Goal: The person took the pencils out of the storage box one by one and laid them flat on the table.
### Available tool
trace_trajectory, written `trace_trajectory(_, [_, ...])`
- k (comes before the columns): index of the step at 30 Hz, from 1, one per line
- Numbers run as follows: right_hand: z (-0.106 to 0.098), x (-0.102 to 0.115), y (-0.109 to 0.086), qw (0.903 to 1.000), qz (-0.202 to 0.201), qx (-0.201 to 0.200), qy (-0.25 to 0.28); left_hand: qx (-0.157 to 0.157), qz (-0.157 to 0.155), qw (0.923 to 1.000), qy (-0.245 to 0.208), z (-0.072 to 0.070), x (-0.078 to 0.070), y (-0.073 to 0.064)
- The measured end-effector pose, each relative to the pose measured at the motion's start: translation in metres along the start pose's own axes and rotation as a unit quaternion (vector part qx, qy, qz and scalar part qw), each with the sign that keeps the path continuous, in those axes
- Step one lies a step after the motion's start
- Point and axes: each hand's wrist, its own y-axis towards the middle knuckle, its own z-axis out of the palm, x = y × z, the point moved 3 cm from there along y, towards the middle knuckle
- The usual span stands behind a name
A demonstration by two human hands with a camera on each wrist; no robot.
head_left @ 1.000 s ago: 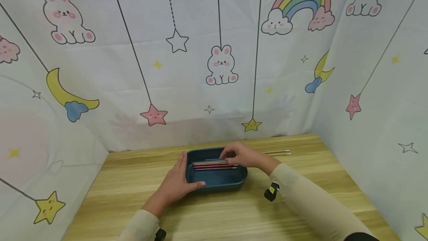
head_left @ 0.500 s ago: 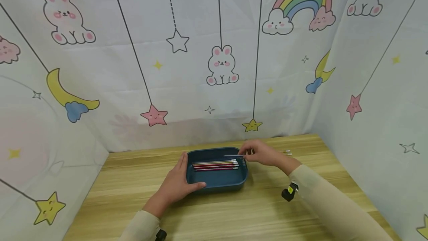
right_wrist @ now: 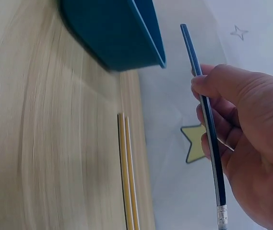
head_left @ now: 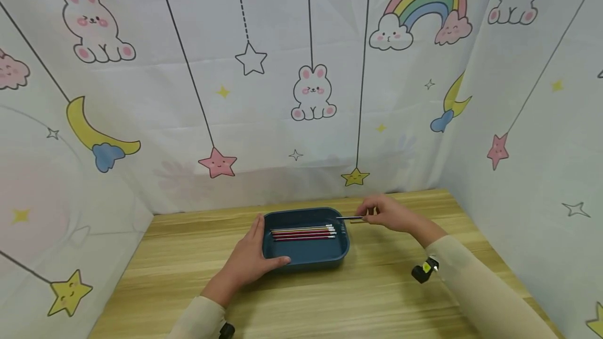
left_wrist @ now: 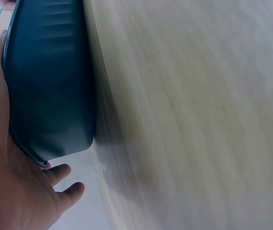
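In the head view, my left hand [head_left: 247, 255] rests against the left end of a dark blue box [head_left: 306, 256]. Its fingers lie straight along the wall and its thumb is over the front rim; the left wrist view shows the fingertips jutting past the box. Several pencils [head_left: 303, 233], red and gold with pale eraser ends, lie side by side inside. Just right of the box, my right hand [head_left: 393, 215] pinches a dark pencil [right_wrist: 207, 112] between thumb and fingers. The pencil's far tip is near the box's right rim, its eraser end towards the palm.
Gold pencils [right_wrist: 126, 172] lie on the wooden table [head_left: 301, 302] below my right hand, mostly hidden by it in the head view. A white cloth [head_left: 264, 119] printed with rabbits and stars hangs behind the table and along both sides.
My right hand has moved right, from over the pencils inside the box to beyond its right rim, and now has a dark pencil in its fingers. My left hand has stayed in place.
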Motion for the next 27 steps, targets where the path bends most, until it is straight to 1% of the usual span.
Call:
trace_trajectory(2, [-0.002,-0.002,-0.004,1.0000,0.002,-0.002,-0.006,0.000,0.000,1.0000,0.001,0.000,0.000,-0.001])
trace_trajectory(6, [-0.005,-0.009,-0.010,0.9995,0.020,-0.006,-0.022,0.000,-0.002,1.0000,-0.002,-0.001,-0.001,-0.001])
trace_trajectory(10, [-0.009,-0.015,-0.015,0.9992,0.022,-0.008,-0.033,0.002,-0.003,1.0000,-0.004,-0.001,-0.001,-0.002])
trace_trajectory(19, [-0.018,-0.023,-0.026,0.9987,0.029,-0.014,-0.039,0.004,-0.005,1.0000,0.000,0.000,0.000,0.000])
trace_trajectory(23, [-0.020,-0.027,-0.029,0.9982,0.032,-0.021,-0.047,0.006,-0.003,1.0000,0.000,0.000,0.001,0.000])
trace_trajectory(27, [-0.021,-0.031,-0.029,0.9976,0.025,-0.026,-0.058,0.006,-0.002,1.0000,0.002,0.001,0.001,0.000])
